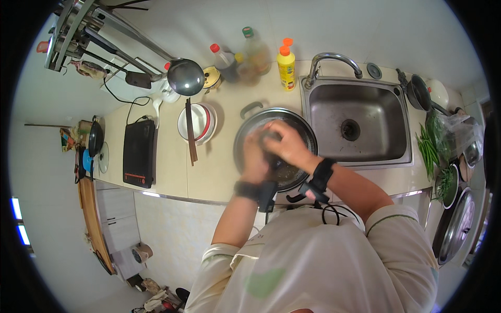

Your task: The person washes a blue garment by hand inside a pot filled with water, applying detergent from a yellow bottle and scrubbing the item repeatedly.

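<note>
A wide metal pot (311,137) with dark looped handles stands on the counter before me, left of the sink. Murky liquid with some froth shows inside it. My left hand (255,156) is over the pot's left half, blurred. Close against it, my right hand (287,143) is bent over the middle of the pot, fingers curled. A small greyish patch shows between the hands; blur hides whether it is a held thing. Both wrists wear black straps with small devices.
A steel sink (356,158) with a faucet (336,56) adjoins the pot. Behind stands a yellow squeeze bottle (286,70). Leftward are stacked bowls (195,122) with chopsticks (190,137) across them, an induction cooker (139,152) and a hanging ladle (186,77). Green beans (427,150) lie at right.
</note>
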{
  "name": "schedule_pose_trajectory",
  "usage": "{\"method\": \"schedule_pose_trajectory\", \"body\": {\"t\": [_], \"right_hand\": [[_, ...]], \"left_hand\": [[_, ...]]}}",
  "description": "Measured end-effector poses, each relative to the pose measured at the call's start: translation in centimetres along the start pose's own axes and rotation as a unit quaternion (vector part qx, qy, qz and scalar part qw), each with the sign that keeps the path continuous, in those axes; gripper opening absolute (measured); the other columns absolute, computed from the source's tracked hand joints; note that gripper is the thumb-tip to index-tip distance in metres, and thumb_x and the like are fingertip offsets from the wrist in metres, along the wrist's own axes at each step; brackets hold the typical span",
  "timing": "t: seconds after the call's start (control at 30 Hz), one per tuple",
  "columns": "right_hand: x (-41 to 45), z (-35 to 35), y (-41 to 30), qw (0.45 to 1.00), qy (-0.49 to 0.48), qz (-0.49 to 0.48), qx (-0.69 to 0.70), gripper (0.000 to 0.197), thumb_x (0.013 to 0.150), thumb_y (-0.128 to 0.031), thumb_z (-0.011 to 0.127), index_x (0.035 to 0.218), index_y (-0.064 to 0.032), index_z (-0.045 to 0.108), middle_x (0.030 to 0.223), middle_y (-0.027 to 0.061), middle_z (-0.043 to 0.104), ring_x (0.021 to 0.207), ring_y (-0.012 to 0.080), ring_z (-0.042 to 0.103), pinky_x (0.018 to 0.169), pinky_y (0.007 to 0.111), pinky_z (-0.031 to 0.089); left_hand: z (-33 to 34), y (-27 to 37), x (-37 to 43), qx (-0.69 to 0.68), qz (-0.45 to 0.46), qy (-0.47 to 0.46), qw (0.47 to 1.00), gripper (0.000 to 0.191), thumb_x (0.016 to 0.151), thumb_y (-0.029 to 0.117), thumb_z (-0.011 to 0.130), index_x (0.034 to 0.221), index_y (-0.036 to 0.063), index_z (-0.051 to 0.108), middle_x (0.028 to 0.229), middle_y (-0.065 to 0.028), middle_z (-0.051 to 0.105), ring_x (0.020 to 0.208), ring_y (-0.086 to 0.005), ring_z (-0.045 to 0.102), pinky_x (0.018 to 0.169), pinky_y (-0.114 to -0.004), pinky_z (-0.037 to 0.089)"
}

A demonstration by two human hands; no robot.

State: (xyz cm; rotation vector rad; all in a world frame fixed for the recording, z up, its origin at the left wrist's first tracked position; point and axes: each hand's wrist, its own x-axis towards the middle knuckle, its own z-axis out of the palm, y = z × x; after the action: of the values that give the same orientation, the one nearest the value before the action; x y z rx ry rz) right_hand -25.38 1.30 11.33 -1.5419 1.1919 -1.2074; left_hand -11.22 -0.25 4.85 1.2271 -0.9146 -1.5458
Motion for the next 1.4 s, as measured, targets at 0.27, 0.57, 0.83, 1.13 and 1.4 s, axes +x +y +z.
{"method": "schedule_pose_trajectory", "body": {"t": [0.27,0.57,0.83,1.13,1.4], "right_hand": [[2.3,1.1,0.1,0.974,0.053,-0.021,-0.219,0.023,0.080,-0.027,0.060,0.083,-0.0053,0.056,0.086,0.0186,0.058,0.079,0.0379,0.057,0.070,0.046,0.048],[3.3,0.1,0.2,0.968,0.053,0.051,-0.239,0.024,0.085,-0.027,0.052,0.080,-0.0064,0.062,0.074,0.0173,0.062,0.071,0.0372,0.062,0.065,0.047,0.049],[1.2,1.4,-0.2,0.940,-0.026,-0.079,-0.330,0.017,0.081,-0.022,0.058,0.087,-0.0067,0.060,0.089,0.0160,0.063,0.077,0.0358,0.061,0.063,0.042,0.051],[4.1,-4.8,4.1,0.969,-0.185,0.135,0.090,0.037,0.089,-0.030,0.058,0.111,-0.0008,0.058,0.095,0.0110,0.065,0.090,0.0184,0.060,0.082,0.030,0.045],[2.9,-4.2,0.0,0.978,-0.149,0.113,0.097,0.034,0.076,-0.016,0.065,0.105,-0.0009,0.056,0.090,0.0076,0.060,0.084,0.0138,0.055,0.076,0.030,0.046]], "left_hand": [[1.5,-0.6,0.5,-0.087,-0.159,0.014,0.983,0.032,0.096,0.029,0.043,0.116,0.0067,0.053,0.110,-0.0094,0.060,0.098,-0.0178,0.059,0.079,-0.032,0.049],[2.4,0.5,1.2,-0.113,-0.163,0.030,0.980,0.037,0.096,0.038,0.044,0.112,0.0064,0.056,0.107,-0.0090,0.061,0.095,-0.0187,0.060,0.083,-0.034,0.048],[1.9,2.9,1.8,0.005,-0.128,0.048,0.991,0.032,0.095,0.038,0.050,0.096,0.0084,0.061,0.092,-0.0042,0.059,0.085,-0.0175,0.055,0.078,-0.030,0.044],[0.6,8.7,0.1,-0.161,-0.115,-0.164,0.966,0.030,0.090,0.030,0.060,0.104,0.0027,0.062,0.098,-0.0067,0.065,0.089,-0.0172,0.061,0.077,-0.032,0.049],[0.6,5.5,-0.3,-0.051,-0.114,0.009,0.992,0.027,0.093,0.030,0.056,0.103,0.0061,0.059,0.094,-0.0034,0.062,0.084,-0.0138,0.059,0.074,-0.029,0.048]]}}
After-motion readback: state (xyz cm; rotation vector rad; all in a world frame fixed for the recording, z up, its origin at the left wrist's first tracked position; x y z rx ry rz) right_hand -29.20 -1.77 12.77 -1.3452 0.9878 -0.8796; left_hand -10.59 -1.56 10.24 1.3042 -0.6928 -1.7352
